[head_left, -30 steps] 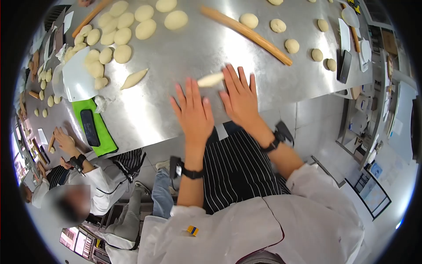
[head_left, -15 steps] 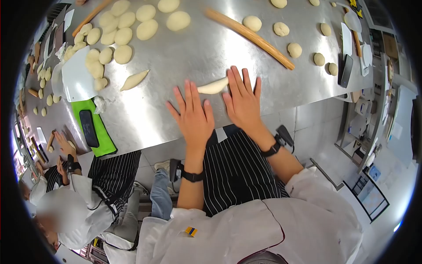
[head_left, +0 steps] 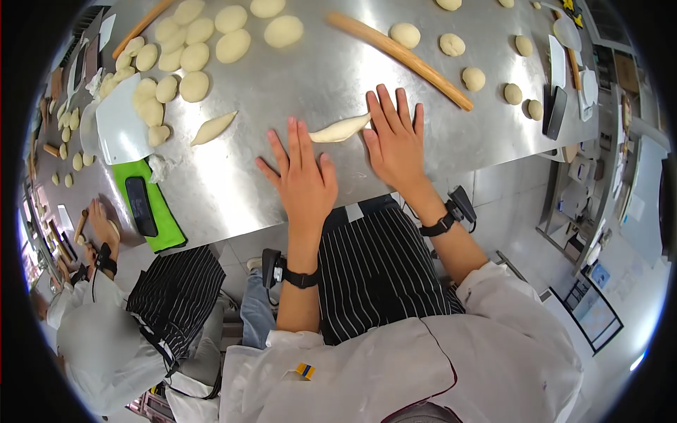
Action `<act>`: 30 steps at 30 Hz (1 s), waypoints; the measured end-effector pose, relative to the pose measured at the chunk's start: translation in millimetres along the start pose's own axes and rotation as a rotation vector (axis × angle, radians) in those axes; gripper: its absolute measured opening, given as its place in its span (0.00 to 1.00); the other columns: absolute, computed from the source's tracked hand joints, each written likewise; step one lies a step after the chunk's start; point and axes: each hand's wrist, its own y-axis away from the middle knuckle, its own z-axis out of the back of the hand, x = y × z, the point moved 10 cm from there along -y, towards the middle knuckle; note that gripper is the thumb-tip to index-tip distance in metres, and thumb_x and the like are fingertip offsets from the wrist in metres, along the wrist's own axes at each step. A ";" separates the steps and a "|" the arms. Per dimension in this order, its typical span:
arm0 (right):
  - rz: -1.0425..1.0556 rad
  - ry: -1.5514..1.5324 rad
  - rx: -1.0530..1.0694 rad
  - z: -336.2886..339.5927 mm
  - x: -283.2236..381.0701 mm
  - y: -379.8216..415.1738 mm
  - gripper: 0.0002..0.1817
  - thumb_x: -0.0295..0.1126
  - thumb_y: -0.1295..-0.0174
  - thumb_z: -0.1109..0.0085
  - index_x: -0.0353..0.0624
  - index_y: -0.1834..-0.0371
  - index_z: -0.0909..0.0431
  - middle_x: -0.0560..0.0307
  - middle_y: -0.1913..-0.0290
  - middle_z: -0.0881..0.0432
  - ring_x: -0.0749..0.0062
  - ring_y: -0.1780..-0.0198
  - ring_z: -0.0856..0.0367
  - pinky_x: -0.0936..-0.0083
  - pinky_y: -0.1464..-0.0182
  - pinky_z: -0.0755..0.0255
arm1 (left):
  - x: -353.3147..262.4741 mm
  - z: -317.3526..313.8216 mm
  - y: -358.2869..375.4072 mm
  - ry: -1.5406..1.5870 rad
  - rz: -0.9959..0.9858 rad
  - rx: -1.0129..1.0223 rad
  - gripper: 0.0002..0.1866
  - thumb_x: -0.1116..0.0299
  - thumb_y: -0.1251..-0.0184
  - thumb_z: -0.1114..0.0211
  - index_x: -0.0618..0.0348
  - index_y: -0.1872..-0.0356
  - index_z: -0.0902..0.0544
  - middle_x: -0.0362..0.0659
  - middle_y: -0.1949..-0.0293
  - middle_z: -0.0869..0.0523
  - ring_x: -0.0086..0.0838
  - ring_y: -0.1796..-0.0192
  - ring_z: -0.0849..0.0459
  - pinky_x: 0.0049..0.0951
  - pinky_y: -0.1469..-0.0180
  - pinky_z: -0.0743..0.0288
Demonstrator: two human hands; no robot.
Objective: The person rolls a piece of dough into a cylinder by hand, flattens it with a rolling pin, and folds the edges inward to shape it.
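A spindle-shaped piece of dough [head_left: 340,130] lies on the steel table [head_left: 282,92], thick in the middle with tapered ends. My left hand [head_left: 302,180] is flat with fingers spread, its fingertips over the dough's left end. Over the right tip rests my right hand [head_left: 398,144], also flat, fingers apart. Neither hand grips anything; the dough's very ends are hidden by the fingers. A second tapered dough piece [head_left: 214,129] lies to the left of my left hand.
Dough rounds [head_left: 194,86] cluster at the upper left beside a white scraper [head_left: 123,123]. A rolling pin [head_left: 402,56] and dough balls [head_left: 473,79] lie upper right. A phone [head_left: 141,206] rests on a green cloth [head_left: 163,222]. A co-worker [head_left: 116,338] stands at left.
Both hands have moved up the table, the left also slightly left, and the dough between them has shifted up and left, with more of it visible. The co-worker's hands and body have shifted.
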 end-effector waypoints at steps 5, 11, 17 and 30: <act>-0.021 -0.353 -0.092 11.6 3.4 19.4 0.40 0.47 0.18 0.46 0.42 0.07 0.39 0.46 0.07 0.39 0.37 0.07 0.47 0.34 0.10 0.60 | -5.7 8.7 15.2 0.261 0.030 -0.158 0.41 0.60 0.20 0.45 0.66 0.10 0.40 0.54 0.08 0.40 0.63 0.06 0.53 0.78 0.13 0.72; 0.081 -0.297 0.001 -6.0 26.6 9.8 0.38 0.47 0.18 0.48 0.44 0.09 0.35 0.50 0.07 0.38 0.38 0.07 0.47 0.35 0.09 0.60 | -38.3 -17.4 -0.6 0.237 -0.138 -0.048 0.39 0.63 0.20 0.47 0.67 0.11 0.36 0.55 0.09 0.37 0.56 0.06 0.47 0.72 0.11 0.72; 0.105 -0.214 0.021 -0.3 30.3 13.8 0.36 0.47 0.19 0.47 0.47 0.10 0.32 0.54 0.08 0.36 0.41 0.07 0.46 0.29 0.11 0.59 | -41.0 -18.8 11.2 0.253 -0.124 -0.051 0.37 0.62 0.17 0.50 0.66 0.10 0.37 0.53 0.09 0.37 0.59 0.06 0.50 0.72 0.11 0.72; 0.050 -0.117 0.007 -3.7 22.7 -6.0 0.38 0.51 0.20 0.44 0.47 0.10 0.33 0.55 0.08 0.36 0.45 0.07 0.45 0.26 0.12 0.58 | -32.7 -13.8 -9.5 0.116 -0.113 -0.055 0.36 0.59 0.15 0.50 0.61 0.10 0.36 0.48 0.09 0.37 0.60 0.07 0.49 0.75 0.12 0.70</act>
